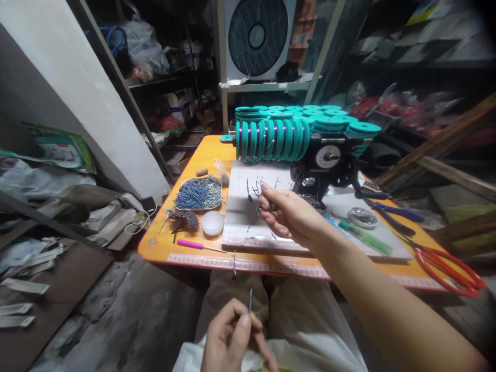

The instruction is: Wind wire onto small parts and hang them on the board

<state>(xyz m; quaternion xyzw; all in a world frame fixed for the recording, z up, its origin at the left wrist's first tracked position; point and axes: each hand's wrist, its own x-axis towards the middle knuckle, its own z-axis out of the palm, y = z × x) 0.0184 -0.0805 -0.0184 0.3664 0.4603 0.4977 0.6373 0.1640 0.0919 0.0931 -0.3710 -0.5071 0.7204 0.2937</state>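
right hand (289,214) over white board (248,227), table edge (201,261) near

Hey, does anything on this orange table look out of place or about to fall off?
The red-handled scissors lie at the table's front right corner, one handle loop past the edge. Short dark wire bits lie scattered on the white board near the right hand. Nothing looks spilled or broken.
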